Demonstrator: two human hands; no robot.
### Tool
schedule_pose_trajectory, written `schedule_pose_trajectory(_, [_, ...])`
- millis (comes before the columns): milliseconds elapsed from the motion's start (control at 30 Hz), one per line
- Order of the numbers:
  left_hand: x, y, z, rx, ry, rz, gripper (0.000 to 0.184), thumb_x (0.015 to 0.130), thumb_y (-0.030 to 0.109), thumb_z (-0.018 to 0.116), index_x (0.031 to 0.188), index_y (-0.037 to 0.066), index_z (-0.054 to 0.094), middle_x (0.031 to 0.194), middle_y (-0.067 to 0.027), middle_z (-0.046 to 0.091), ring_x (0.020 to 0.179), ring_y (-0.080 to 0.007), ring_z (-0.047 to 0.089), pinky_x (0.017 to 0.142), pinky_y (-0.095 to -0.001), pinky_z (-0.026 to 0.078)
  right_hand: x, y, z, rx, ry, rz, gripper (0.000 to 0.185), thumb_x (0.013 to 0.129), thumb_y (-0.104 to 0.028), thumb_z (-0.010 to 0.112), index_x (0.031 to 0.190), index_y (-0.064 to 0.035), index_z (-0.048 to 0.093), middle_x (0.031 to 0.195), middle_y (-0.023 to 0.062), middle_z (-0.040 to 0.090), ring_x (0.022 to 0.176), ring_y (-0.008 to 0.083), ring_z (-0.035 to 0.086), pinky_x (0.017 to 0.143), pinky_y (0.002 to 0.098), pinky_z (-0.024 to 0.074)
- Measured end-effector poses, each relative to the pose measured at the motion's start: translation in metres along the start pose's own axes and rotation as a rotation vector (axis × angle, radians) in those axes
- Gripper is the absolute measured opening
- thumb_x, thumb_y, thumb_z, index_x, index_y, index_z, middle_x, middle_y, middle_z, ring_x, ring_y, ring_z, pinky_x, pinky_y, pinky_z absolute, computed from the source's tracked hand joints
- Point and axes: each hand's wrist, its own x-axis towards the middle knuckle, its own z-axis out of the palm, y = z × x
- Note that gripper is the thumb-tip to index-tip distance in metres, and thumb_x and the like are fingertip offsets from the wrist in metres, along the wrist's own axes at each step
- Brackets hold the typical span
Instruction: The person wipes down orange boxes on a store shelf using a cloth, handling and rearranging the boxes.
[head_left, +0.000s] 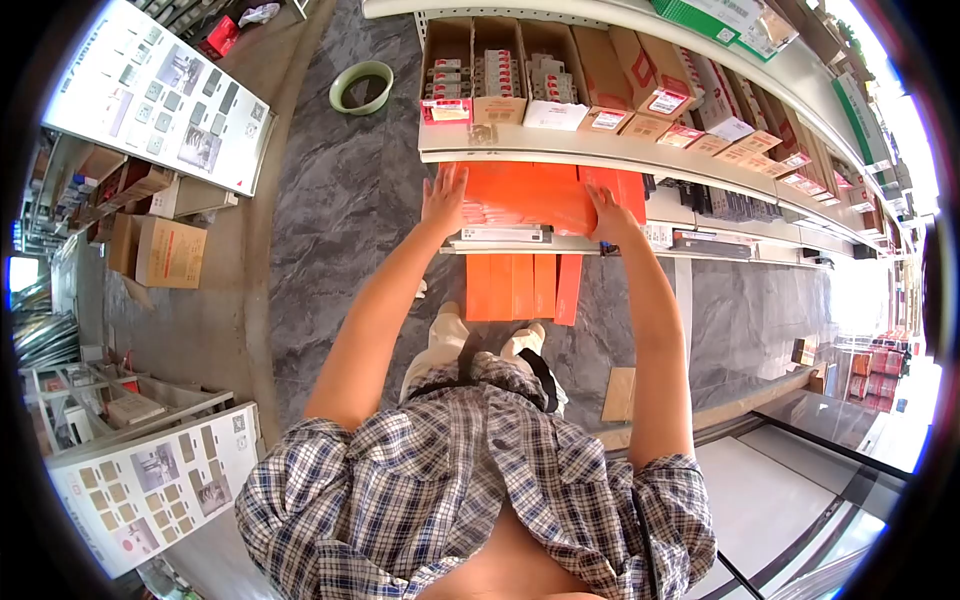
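A flat stack of orange boxes (525,195) sits on the lower shelf, between my two hands. My left hand (445,200) grips its left end, fingers stretched up along the side. At the right end, my right hand (609,212) holds the orange with fingers bent over the edge. Another orange piece (622,190) lies just beyond my right fingers. Below the shelf, several orange boxes (510,287) stand side by side on the floor, in front of my feet. A long white-labelled box (505,234) lies at the shelf's front edge.
The upper shelf (540,143) carries open cardboard boxes (497,80) of small packs. Dark items (735,205) lie farther right on the lower shelf. A green basin (362,88) stands on the floor at back left. Display boards (160,95) and a cardboard box (170,252) are left.
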Motion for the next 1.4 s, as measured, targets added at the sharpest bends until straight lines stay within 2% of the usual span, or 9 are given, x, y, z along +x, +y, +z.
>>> schedule_pose_trajectory(233, [0.030, 0.004, -0.023, 0.025, -0.203, 0.190, 0.105, 0.061, 0.036, 0.074, 0.141, 0.009, 0.012, 0.146, -0.0144, 0.009, 0.132, -0.0327, 0.020, 0.106, -0.0464, 0.023, 0.003, 0.020, -0.008, -0.026, 0.003, -0.026, 0.109, 0.051, -0.029, 0.080, 0.140, -0.0203, 0.018, 0.136, 0.0208, 0.029, 0.109, 0.0336, 0.052, 0.083, 0.0408, 0.0504])
schedule_pose_trajectory(333, [0.028, 0.010, -0.023, 0.037, -0.292, 0.178, 0.104, 0.062, 0.043, 0.072, 0.141, 0.007, 0.013, 0.145, -0.0170, 0.013, 0.131, -0.0333, 0.023, 0.106, -0.0447, 0.023, 0.002, 0.017, -0.003, -0.020, -0.002, -0.044, 0.083, 0.062, -0.023, 0.074, 0.133, -0.0175, 0.032, 0.133, 0.0206, 0.034, 0.105, 0.0331, 0.054, 0.079, 0.0412, 0.0511])
schedule_pose_trajectory(500, [0.021, 0.003, -0.004, 0.001, -0.183, 0.160, 0.103, 0.064, 0.050, 0.069, 0.140, 0.006, 0.014, 0.143, -0.0187, 0.015, 0.131, -0.0341, 0.023, 0.105, -0.0452, 0.024, -0.002, -0.031, 0.024, 0.337, 0.348, 0.474, 0.040, 0.075, -0.009, 0.061, 0.113, -0.0077, 0.048, 0.110, 0.0182, 0.047, 0.092, 0.0350, 0.056, 0.073, 0.0424, 0.0508])
schedule_pose_trajectory(567, [0.019, 0.002, -0.006, -0.008, -0.146, 0.162, 0.105, 0.063, 0.052, 0.070, 0.139, 0.005, 0.015, 0.142, -0.0188, 0.017, 0.130, -0.0348, 0.024, 0.104, -0.0460, 0.025, -0.004, -0.072, 0.024, 0.515, 0.751, 0.376, 0.033, 0.071, -0.010, 0.066, 0.102, -0.0044, 0.054, 0.107, 0.0181, 0.049, 0.098, 0.0347, 0.051, 0.083, 0.0421, 0.0441])
schedule_pose_trajectory(733, [0.017, -0.001, -0.005, -0.187, -0.134, 0.176, 0.107, 0.062, 0.045, 0.073, 0.139, 0.002, 0.012, 0.143, -0.0189, 0.015, 0.132, -0.0340, 0.022, 0.104, -0.0463, 0.025, 0.028, -0.164, 0.006, 0.737, 0.971, 0.175, 0.038, 0.069, -0.004, 0.063, 0.105, -0.0018, 0.049, 0.104, 0.0227, 0.043, 0.098, 0.0397, 0.042, 0.086, 0.0471, 0.0368])
schedule_pose_trajectory(933, [0.015, -0.016, 0.007, -0.291, -0.142, 0.203, 0.111, 0.060, 0.039, 0.075, 0.139, -0.002, 0.009, 0.144, -0.0204, 0.014, 0.133, -0.0331, 0.018, 0.106, -0.0416, 0.026, 0.075, -0.192, 0.045, 0.615, 0.765, -0.084, 0.037, 0.074, -0.006, 0.060, 0.109, -0.0020, 0.049, 0.110, 0.0184, 0.048, 0.107, 0.0361, 0.043, 0.094, 0.0447, 0.0355])
schedule_pose_trajectory(1067, [0.015, -0.017, 0.010, -0.346, -0.134, 0.185, 0.114, 0.059, 0.034, 0.077, 0.139, -0.002, 0.005, 0.144, -0.0203, 0.016, 0.134, -0.0301, 0.017, 0.109, -0.0395, 0.021, 0.052, -0.181, 0.044, 0.343, 0.668, -0.006, 0.045, 0.078, -0.019, 0.057, 0.119, -0.0044, 0.049, 0.128, 0.0103, 0.045, 0.125, 0.0299, 0.034, 0.104, 0.0435, 0.0276])
schedule_pose_trajectory(1300, [0.013, -0.024, 0.006, -0.256, -0.178, 0.219, 0.116, 0.060, 0.039, 0.076, 0.139, -0.001, 0.002, 0.145, -0.0186, 0.015, 0.135, -0.0272, 0.017, 0.110, -0.0409, 0.015, 0.050, -0.169, 0.049, 0.288, 0.767, 0.288, 0.051, 0.079, -0.013, 0.050, 0.128, -0.0054, 0.041, 0.132, 0.0152, 0.041, 0.126, 0.0338, 0.033, 0.103, 0.0464, 0.0269])
schedule_pose_trajectory(1400, [0.014, -0.024, 0.007, -0.227, -0.168, 0.172, 0.115, 0.061, 0.040, 0.074, 0.140, 0.000, 0.002, 0.145, -0.0160, 0.016, 0.135, -0.0257, 0.016, 0.110, -0.0413, 0.012, 0.067, -0.194, 0.044, 0.382, 0.700, 0.115, 0.047, 0.078, -0.009, 0.049, 0.125, -0.0046, 0.046, 0.132, 0.0167, 0.040, 0.125, 0.0359, 0.032, 0.101, 0.0455, 0.0309])
